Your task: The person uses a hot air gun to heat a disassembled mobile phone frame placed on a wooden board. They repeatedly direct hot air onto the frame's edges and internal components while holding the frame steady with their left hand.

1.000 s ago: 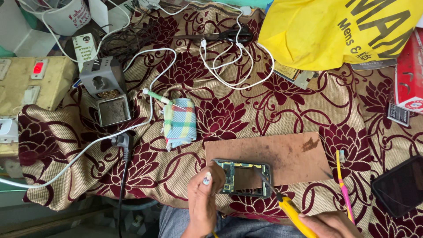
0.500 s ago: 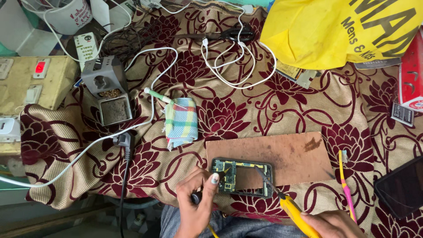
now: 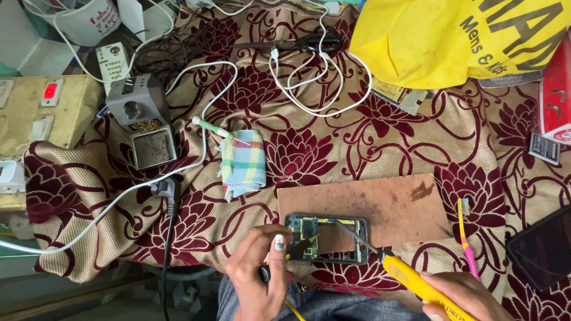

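**Probing an opened phone on a brown board**

Sitting at the far left edge, a yellowed switch box (image 3: pixel 44 110) shows 1 red light. Just right of it a grey soldering-iron stand (image 3: pixel 143 122) rests on the floral cloth (image 3: pixel 297 154) that covers the worktop, with a white cable (image 3: pixel 196 101) looping past it and a black plug (image 3: pixel 166 189) just below. Right of the stand lies a folded checked cloth (image 3: pixel 242 163), a thin green-handled tool resting at its top edge.

Lower down, the left hand (image 3: pixel 259 273) has its grip closed around a pair of dark tweezers (image 3: pixel 297 248), thumb on top, the tips touching the left side of the opened phone (image 3: pixel 326 239). The phone lies with its circuit board facing up, at the near edge of a brown board (image 3: pixel 380 205) in the lower middle of the cloth.

From the lower right, the right hand (image 3: pixel 461 294) is clamped on a yellow-handled soldering iron (image 3: pixel 410 279), whose thin metal tip reaches up and left over the phone's right half. Right of the board lies a yellow-and-pink toothbrush (image 3: pixel 464 238), and a dark screen (image 3: pixel 544 249) sits at the right edge. A yellow plastic bag (image 3: pixel 452 38) fills the top right.
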